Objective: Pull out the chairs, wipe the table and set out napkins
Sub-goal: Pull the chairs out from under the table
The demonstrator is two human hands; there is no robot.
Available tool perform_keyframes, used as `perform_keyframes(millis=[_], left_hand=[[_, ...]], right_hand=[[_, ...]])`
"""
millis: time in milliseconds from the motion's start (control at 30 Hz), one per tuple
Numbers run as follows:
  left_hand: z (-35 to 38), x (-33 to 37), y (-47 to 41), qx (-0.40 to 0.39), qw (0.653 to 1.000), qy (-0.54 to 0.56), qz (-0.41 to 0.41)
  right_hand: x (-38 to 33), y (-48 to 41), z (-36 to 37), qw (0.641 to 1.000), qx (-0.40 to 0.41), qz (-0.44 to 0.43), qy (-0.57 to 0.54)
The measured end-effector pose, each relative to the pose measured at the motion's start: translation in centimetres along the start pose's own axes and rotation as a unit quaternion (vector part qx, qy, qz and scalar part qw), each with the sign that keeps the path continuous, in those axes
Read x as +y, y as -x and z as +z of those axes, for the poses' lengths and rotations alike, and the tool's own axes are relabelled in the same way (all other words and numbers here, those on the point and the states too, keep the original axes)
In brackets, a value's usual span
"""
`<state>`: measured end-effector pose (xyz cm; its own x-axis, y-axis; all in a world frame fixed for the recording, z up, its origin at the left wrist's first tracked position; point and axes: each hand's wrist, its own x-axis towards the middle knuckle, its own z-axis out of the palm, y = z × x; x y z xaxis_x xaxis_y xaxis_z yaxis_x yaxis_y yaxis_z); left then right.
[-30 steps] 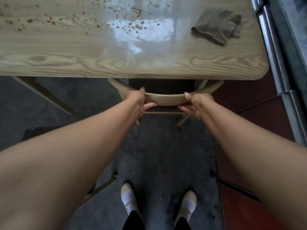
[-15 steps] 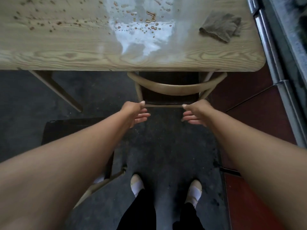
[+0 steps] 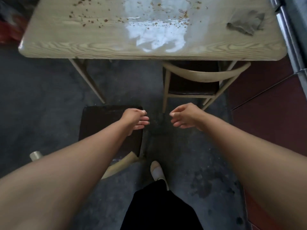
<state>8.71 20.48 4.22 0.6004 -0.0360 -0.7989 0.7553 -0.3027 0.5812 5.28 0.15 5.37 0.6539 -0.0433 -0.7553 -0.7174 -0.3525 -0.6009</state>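
A light wooden table [image 3: 66,48] fills the top of the view, spotted with brown crumbs and drops [image 3: 93,20] and a wet sheen. A grey cloth [image 3: 245,24] lies crumpled near its right end. A wooden chair [image 3: 206,75] with a dark seat stands partly under the table's right half, its curved back toward me. A second chair [image 3: 106,123] stands pulled out on the left, below my left arm. My left hand [image 3: 134,120] and my right hand [image 3: 184,117] hover over the floor, fingers loosely apart, holding nothing, apart from both chairs.
A table leg [image 3: 89,82] slants down to the floor left of centre. Metal rails [image 3: 289,39] run along the right edge above dark red floor tiles [image 3: 269,113]. My foot in a white shoe [image 3: 157,171] stands on the grey floor. Something red lies at far left [image 3: 8,29].
Both hands have let go of the right chair's back and drawn toward me. The view has shifted back and left, and the pulled-out left chair now shows fully.
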Motion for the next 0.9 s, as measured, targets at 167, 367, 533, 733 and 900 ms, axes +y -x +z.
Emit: perform_keyframes(millis=[167, 367, 533, 733, 900], left_hand=[[-4.2, -5.0, 2.4, 0.023, 0.999, -0.019, 0.017], [-8.6, -12.5, 6.3, 0.056, 0.998, -0.031, -0.008], [-11.5, -17.6, 8.8, 0.096, 0.995, -0.035, -0.018], [-15.0, -20.1, 9.1, 0.138, 0.989, -0.024, -0.046], [-17.9, -22.3, 7.3, 0.241, 0.969, 0.020, -0.057]], right_hand=[[0.4, 2.2, 6.5, 1.000, -0.013, -0.004, 0.006], [3.5, 6.4, 14.9, 0.999, -0.039, -0.005, 0.002], [5.4, 8.3, 20.3, 0.998, -0.056, 0.022, -0.016], [5.4, 8.7, 25.6, 0.995, -0.049, 0.051, -0.074], [4.4, 7.9, 30.1, 0.987, -0.041, 0.101, -0.117]])
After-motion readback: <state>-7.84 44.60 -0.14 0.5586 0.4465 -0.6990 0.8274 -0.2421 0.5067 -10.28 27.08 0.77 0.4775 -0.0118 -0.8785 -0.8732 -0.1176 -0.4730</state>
